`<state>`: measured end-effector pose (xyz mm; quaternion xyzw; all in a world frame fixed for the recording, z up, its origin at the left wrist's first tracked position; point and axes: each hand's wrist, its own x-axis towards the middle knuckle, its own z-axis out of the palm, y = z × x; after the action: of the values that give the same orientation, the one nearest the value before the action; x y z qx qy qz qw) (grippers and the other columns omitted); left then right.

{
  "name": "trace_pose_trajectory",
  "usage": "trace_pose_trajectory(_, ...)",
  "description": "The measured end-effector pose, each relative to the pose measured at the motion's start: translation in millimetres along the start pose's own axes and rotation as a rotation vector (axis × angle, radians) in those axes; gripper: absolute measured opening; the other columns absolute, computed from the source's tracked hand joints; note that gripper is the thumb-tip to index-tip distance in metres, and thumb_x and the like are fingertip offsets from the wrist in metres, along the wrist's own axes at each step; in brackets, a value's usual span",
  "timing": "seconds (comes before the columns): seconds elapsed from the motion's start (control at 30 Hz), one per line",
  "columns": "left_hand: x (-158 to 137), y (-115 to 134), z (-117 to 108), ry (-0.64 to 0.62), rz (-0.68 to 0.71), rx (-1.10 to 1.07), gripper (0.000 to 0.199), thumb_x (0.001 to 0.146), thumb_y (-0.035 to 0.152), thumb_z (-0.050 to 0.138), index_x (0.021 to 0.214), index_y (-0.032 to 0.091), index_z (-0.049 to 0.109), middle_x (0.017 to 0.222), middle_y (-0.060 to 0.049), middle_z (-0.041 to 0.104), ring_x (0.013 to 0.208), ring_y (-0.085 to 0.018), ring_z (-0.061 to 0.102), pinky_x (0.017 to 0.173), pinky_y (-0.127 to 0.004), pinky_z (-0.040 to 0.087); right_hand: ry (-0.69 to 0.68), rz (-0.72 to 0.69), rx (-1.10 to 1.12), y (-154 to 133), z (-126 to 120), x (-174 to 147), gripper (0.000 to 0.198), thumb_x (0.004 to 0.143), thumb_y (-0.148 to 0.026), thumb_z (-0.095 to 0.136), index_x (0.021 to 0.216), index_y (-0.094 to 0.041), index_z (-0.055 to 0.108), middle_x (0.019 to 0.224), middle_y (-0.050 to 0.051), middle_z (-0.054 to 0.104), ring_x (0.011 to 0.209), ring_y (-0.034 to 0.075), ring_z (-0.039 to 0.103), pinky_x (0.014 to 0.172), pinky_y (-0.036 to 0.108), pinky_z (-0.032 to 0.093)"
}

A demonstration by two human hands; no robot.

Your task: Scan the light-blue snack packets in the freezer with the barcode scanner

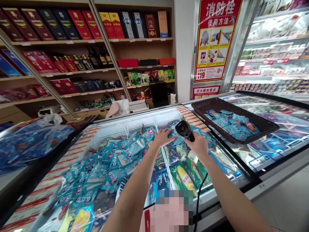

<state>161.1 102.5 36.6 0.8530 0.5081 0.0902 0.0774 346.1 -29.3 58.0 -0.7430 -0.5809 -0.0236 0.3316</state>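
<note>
My right hand [198,146] is wrapped round the handle of a black barcode scanner [183,128], its head tilted up and to the left. A black cable [200,193] hangs from the scanner towards me. Just left of the scanner, my left hand [164,137] is stretched out with fingers apart, over blue packets at the far side of the freezer. Whether its fingertips touch them I cannot tell. Many small blue snack packets [123,158] are heaped across the freezer's left part. Green and yellow ice cream packs [185,177] lie in the freezer below my right hand.
A dark brown woven basket [265,128] of blue packets stands on the freezer lid at right. At left lies a large plastic bag [31,141] of blue packs. Shelves of boxes [142,42] stand behind; a lit display fridge [277,54] is at the far right.
</note>
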Motion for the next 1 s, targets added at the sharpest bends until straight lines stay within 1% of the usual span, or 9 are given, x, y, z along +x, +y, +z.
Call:
trace_pose_trajectory(0.17,-40,9,8,0.103,0.135,0.003,0.065,0.081,0.072,0.037,0.136,0.038,0.045,0.145,0.000,0.043,0.137,-0.031,0.032,0.114,-0.052,0.022,-0.017,-0.015,-0.001,-2,-4,-4,0.035,0.084,-0.048,0.053,0.104,-0.023,0.065,0.082,0.007,0.071,0.077,0.024,0.065,0.063,0.030,0.039)
trace_pose_trajectory(0.3,-69,17,11,0.072,0.140,-0.054,0.068,0.080,0.073,0.039,0.139,0.039,0.041,0.149,0.001,0.038,0.141,-0.033,0.025,0.115,-0.055,0.019,-0.067,-0.052,-0.032,-9,-6,-11,0.035,0.084,-0.048,0.052,0.105,-0.023,0.065,0.084,0.007,0.071,0.079,0.024,0.066,0.065,0.030,0.041)
trace_pose_trajectory(0.4,-82,13,5,0.052,0.098,-0.176,0.075,0.081,0.072,0.038,0.146,0.034,0.030,0.154,-0.004,0.031,0.143,-0.033,0.020,0.114,-0.052,0.023,-0.102,-0.120,-0.057,-13,-9,-16,0.033,0.084,-0.045,0.053,0.108,-0.025,0.064,0.089,0.005,0.072,0.083,0.024,0.066,0.066,0.029,0.042)
trace_pose_trajectory(0.47,-89,6,0,0.095,0.064,-0.248,0.075,0.085,0.068,0.036,0.148,0.029,0.025,0.154,-0.008,0.029,0.143,-0.030,0.023,0.111,-0.045,0.030,-0.134,-0.171,-0.084,-15,-12,-17,0.031,0.084,-0.044,0.054,0.107,-0.026,0.064,0.089,0.004,0.072,0.083,0.023,0.066,0.066,0.029,0.042)
trace_pose_trajectory(0.63,-99,-10,-4,0.223,-0.101,-0.167,0.071,0.081,0.066,0.047,0.130,0.016,0.052,0.129,-0.018,0.052,0.123,-0.032,0.047,0.101,-0.044,0.039,-0.189,-0.210,-0.162,-21,-18,-16,0.030,0.084,-0.046,0.052,0.103,-0.025,0.064,0.086,0.005,0.071,0.080,0.023,0.066,0.064,0.029,0.041)
trace_pose_trajectory(0.7,-98,-11,-1,0.240,-0.155,-0.152,0.064,0.077,0.064,0.054,0.117,0.015,0.061,0.117,-0.017,0.058,0.116,-0.032,0.051,0.100,-0.045,0.038,-0.188,-0.218,-0.172,-25,-19,-14,0.032,0.084,-0.046,0.051,0.104,-0.025,0.064,0.086,0.006,0.071,0.080,0.023,0.066,0.063,0.029,0.041)
trace_pose_trajectory(0.8,-94,-9,2,0.281,-0.208,-0.238,0.054,0.070,0.055,0.068,0.106,0.016,0.065,0.107,-0.014,0.061,0.113,-0.032,0.051,0.100,-0.045,0.036,-0.169,-0.238,-0.175,-29,-20,-11,0.032,0.084,-0.047,0.051,0.103,-0.025,0.064,0.086,0.006,0.071,0.080,0.023,0.066,0.063,0.029,0.040)
trace_pose_trajectory(0.9,-95,-9,-1,0.329,-0.223,-0.325,0.053,0.068,0.044,0.072,0.112,0.016,0.060,0.112,-0.013,0.060,0.111,-0.029,0.052,0.095,-0.040,0.040,-0.140,-0.250,-0.173,-30,-17,-10,0.031,0.084,-0.047,0.051,0.103,-0.025,0.064,0.086,0.005,0.071,0.080,0.023,0.066,0.064,0.029,0.040)
trace_pose_trajectory(1.0,-106,-15,-9,0.383,-0.228,-0.393,0.047,0.078,0.033,0.059,0.122,0.019,0.051,0.115,-0.009,0.059,0.092,-0.019,0.058,0.080,-0.031,0.045,-0.123,-0.269,-0.152,-29,-12,-14,0.032,0.085,-0.048,0.051,0.105,-0.025,0.063,0.087,0.004,0.071,0.080,0.022,0.066,0.065,0.029,0.041)
